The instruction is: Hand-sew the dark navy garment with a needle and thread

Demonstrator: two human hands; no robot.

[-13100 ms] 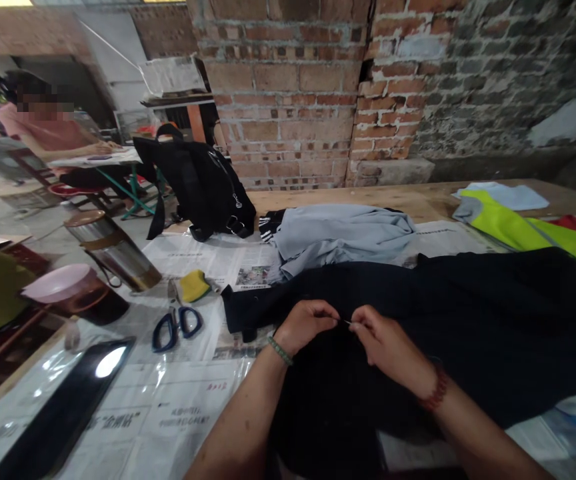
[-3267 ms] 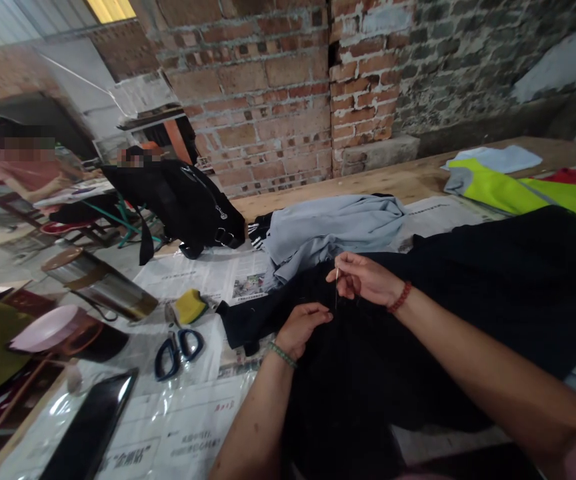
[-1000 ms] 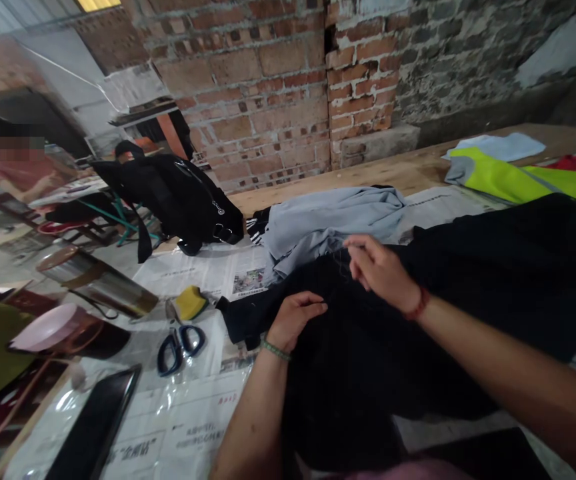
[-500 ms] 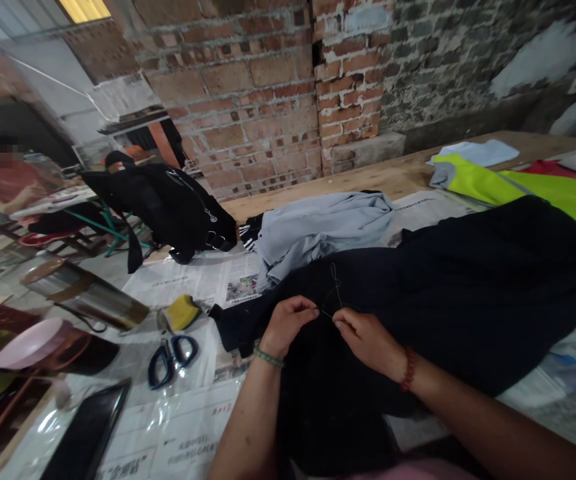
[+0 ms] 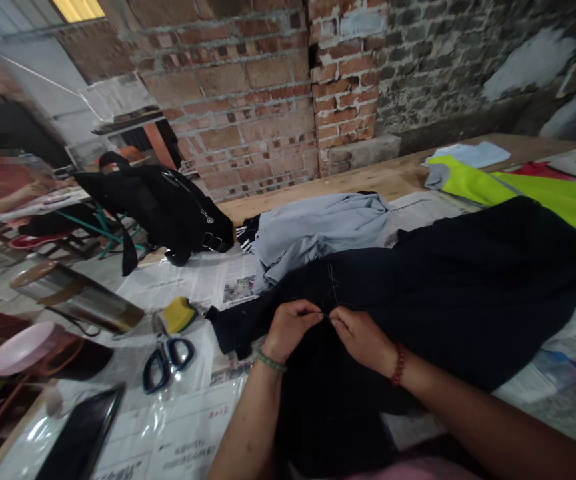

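Note:
A pale thin thread (image 5: 333,283) makes a loop over the dark navy cloth (image 5: 448,300) and runs down to my right hand (image 5: 363,337). That hand is closed, thumb and forefinger pinching the thread. My left hand (image 5: 291,328) is pinched too, its fingertips almost touching those of the right. A very thin dark strand shows between the fingertips; whether a needle is there I cannot make out. Both hands are just above the dark cloth, which spreads under them and off to the right.
Scissors (image 5: 161,363), a yellow sponge (image 5: 178,315), a phone (image 5: 83,433) and a steel flask (image 5: 78,297) are at left on newspaper. Behind lie a black bag (image 5: 168,207), grey clothing (image 5: 318,223) and a neon-yellow garment (image 5: 528,190). A person (image 5: 5,183) sits far left.
My hands have come closer together, so the gap between their fingertips has nearly closed. The whole view has shifted slightly; the surrounding objects have stayed put.

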